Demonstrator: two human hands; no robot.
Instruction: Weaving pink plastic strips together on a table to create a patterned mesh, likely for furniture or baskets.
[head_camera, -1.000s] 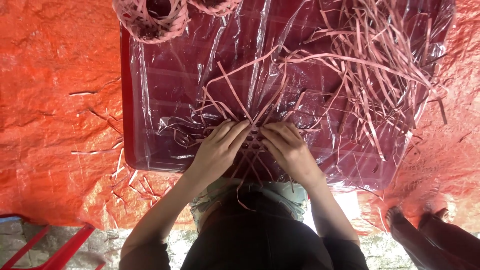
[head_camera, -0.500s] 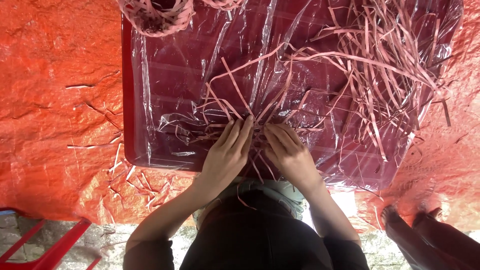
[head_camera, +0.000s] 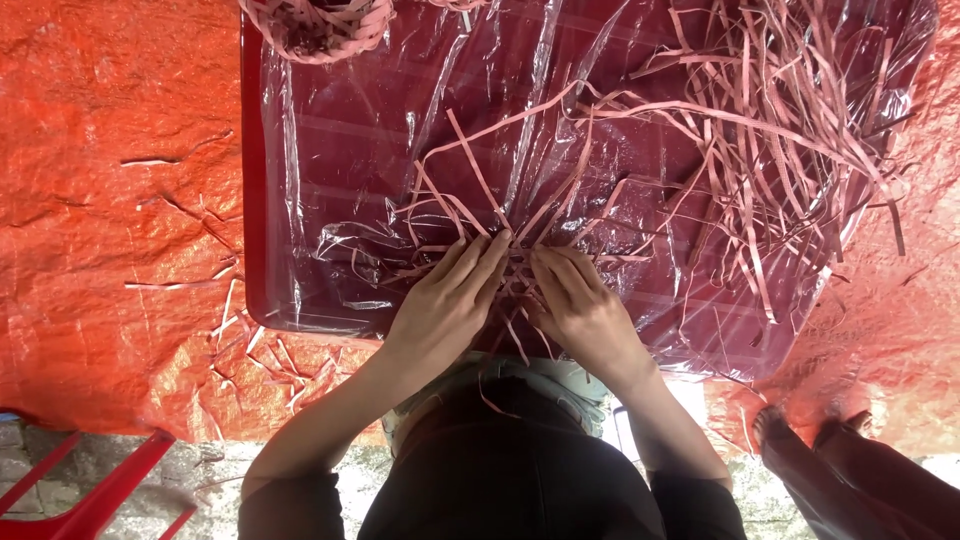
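Note:
My left hand (head_camera: 447, 300) and my right hand (head_camera: 581, 305) lie side by side, palms down, on a crossed bundle of flat pink strips (head_camera: 505, 215) at the near edge of a dark red table (head_camera: 330, 150) covered in clear plastic film. The fingertips of both hands press and pinch the strips where they cross. Strip ends fan out from under my fingers towards the back and sides. What lies beneath my palms is hidden.
A large loose heap of pink strips (head_camera: 770, 130) covers the table's right half. A woven pink basket (head_camera: 318, 25) stands at the back left edge. Orange tarpaulin (head_camera: 110, 200) with strip scraps surrounds the table. Another person's feet (head_camera: 800, 430) stand at lower right. A red frame (head_camera: 90, 490) shows at lower left.
Both hands have closed in slightly on the crossing of the strips, fingers shifting a little. The strips under them have been rearranged a bit.

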